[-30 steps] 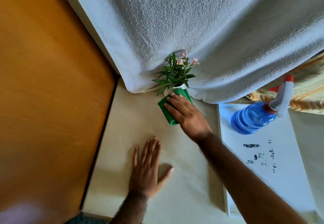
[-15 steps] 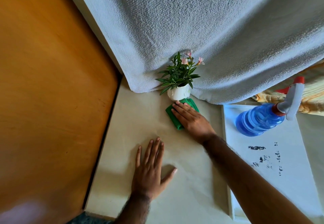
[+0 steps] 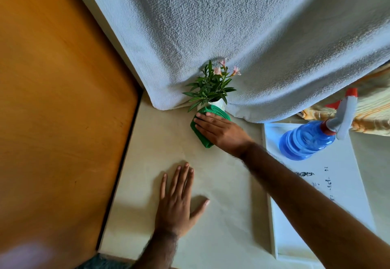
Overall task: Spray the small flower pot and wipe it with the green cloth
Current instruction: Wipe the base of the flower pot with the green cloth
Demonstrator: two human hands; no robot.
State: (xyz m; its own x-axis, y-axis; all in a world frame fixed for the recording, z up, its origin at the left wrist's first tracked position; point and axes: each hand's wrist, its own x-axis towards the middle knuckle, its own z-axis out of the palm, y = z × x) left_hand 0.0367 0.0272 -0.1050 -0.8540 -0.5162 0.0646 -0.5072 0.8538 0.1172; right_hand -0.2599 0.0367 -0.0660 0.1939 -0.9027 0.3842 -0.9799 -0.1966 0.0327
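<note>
Near the middle of the frame, the right hand (image 3: 219, 130) is pressing the green cloth (image 3: 202, 136) against the lower side of the small flower pot (image 3: 217, 103), fingers lying flat and close together over the cloth rather than curled around it. Only the pot's white upper part is showing above the cloth, with green leaves and pink flowers (image 3: 212, 85) rising from it. The pot is standing on the cream surface (image 3: 221, 216), right against the hanging white towel (image 3: 232, 26). In the lower middle, the left hand (image 3: 178, 201) is resting palm down on that surface, fingers spread, gripping nothing. At the right, the blue spray bottle (image 3: 308, 139) is sitting on a white board (image 3: 337, 184), well apart from both hands. An orange wooden panel (image 3: 52, 100) is filling the left side.
</note>
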